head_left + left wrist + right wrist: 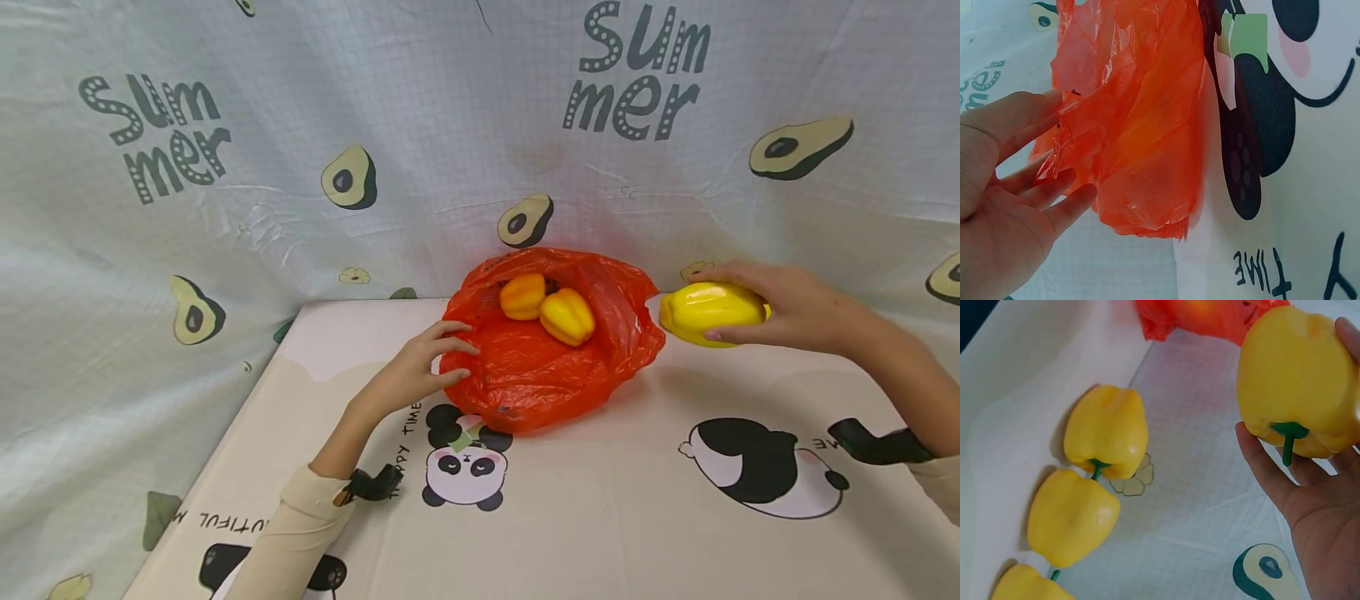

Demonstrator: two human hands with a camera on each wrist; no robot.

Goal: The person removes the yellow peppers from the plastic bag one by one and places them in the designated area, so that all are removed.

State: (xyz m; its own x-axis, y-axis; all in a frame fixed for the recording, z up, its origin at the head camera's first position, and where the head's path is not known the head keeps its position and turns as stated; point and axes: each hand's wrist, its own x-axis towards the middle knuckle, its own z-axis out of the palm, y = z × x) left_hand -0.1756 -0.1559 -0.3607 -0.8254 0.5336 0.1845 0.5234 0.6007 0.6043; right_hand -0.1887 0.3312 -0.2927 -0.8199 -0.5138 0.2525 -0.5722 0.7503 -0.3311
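Note:
A yellow bell pepper (pixel 712 312) is gripped by the right hand (pixel 795 308), just right of the red plastic bag (pixel 525 367); the right wrist view shows the pepper (pixel 1297 375) with its green stem down, fingers of the hand (pixel 1329 519) around it. The bag's mouth faces up, and two yellow-orange peppers (pixel 567 317) lie inside. At the bag's left edge the left hand (pixel 412 367) spreads its fingers. In the left wrist view, fingers of that hand (pixel 1016 206) touch the crumpled bag (pixel 1141 137); whether they pinch it is unclear.
Several more yellow peppers (pixel 1107 431) lie in a row in the right wrist view. A printed cloth (pixel 450 125) hangs as a backdrop behind the table (pixel 585 517), whose cover carries panda prints.

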